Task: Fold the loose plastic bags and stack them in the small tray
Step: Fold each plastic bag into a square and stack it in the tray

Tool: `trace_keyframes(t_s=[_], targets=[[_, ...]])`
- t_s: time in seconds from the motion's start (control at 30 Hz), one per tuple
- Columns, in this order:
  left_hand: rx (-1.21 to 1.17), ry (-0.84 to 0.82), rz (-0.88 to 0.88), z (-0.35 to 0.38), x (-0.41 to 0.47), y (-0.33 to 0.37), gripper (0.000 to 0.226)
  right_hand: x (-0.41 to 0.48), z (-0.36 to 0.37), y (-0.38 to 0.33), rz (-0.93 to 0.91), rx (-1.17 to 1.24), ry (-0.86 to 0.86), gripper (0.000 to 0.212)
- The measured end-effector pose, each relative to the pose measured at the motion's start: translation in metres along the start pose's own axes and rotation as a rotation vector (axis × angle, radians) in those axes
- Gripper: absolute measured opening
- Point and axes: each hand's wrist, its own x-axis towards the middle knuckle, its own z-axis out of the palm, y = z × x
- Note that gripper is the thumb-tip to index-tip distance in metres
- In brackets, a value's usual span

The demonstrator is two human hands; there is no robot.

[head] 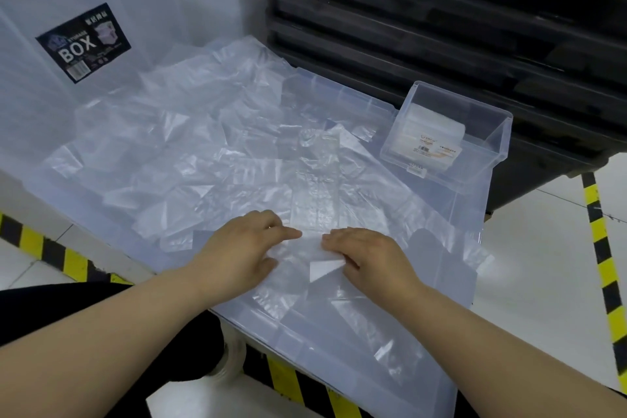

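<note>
Two hands [246, 244] [364, 256] on one bag [314, 200]; one tray [497, 141]

Bright, even, cool light falls from overhead and leaves only faint, soft shadows. Pale glare patches sit on the creased plastic bags [237, 153]. The wide lens bows straight lines toward the edges. The black crates [441, 27] look dim and smeared; the storage box label [83, 42] reads slightly soft.

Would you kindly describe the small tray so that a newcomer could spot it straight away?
Find the stacked black crates at upper right. Right before them, at the far right corner of the bag-strewn clear surface, stands the small tray. It alone is rigid and walled, holding a neat white stack.
</note>
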Motion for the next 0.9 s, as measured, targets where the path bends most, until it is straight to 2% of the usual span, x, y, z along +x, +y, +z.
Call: trace_keyframes(t_s=[0.2,0.37,0.43,0.53,0.63,0.7,0.8,0.9], targets=[[-0.051,0.042,0.094,0.01,0.003,0.0,0.036,-0.006,0.001,-0.003,0.093,0.092,-0.017,0.036],[-0.108,0.074,0.091,0.012,0.003,0.008,0.031,-0.01,0.003,0.003,0.054,0.1,-0.057,0.029],[-0.191,0.07,0.001,0.012,0.004,0.009,0.03,-0.01,0.001,0.004,0.007,0.103,-0.104,0.039],[-0.399,0.011,-0.293,0.01,0.009,0.011,0.02,-0.006,-0.004,0.002,0.016,0.09,-0.148,0.041],[-0.579,-0.03,-0.485,0.007,0.018,0.012,0.028,0.004,-0.009,-0.005,0.212,0.172,-0.169,0.016],[-0.653,-0.006,-0.559,0.007,0.024,0.012,0.032,0.009,-0.01,-0.009,0.387,0.289,-0.203,0.009],[-0.7,0.063,-0.668,0.009,0.032,0.014,0.031,0.023,-0.01,-0.011,0.543,0.333,-0.213,0.027],[-0.742,0.172,-0.763,0.011,0.036,0.016,0.027,0.041,-0.01,-0.007,0.693,0.423,-0.206,0.034]])
